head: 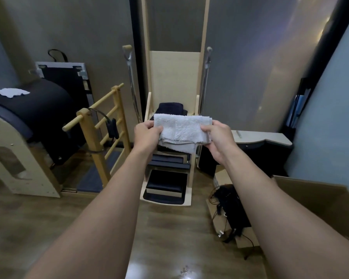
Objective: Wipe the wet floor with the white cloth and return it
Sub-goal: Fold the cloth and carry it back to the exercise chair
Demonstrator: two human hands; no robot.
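The left hand (147, 133) and right hand (218, 137) each pinch an end of the folded white cloth (182, 130), keeping it neat above the wooden chair (193, 166), probably for putting back.

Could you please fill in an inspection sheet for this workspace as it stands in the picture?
Surface: wooden floor, with a shiny wet-looking patch near the bottom edge.
Job's things: white cloth, folded, held up in front of the wooden stand.
Clutter: second pale cloth on the dark barrel; dark folded towel on the stand.
Grips: left hand and right hand each pinch one end of the white cloth.
Cables: black tangle in the open cardboard box.
Surroundings: wooden ladder rack, small table, grey walls.
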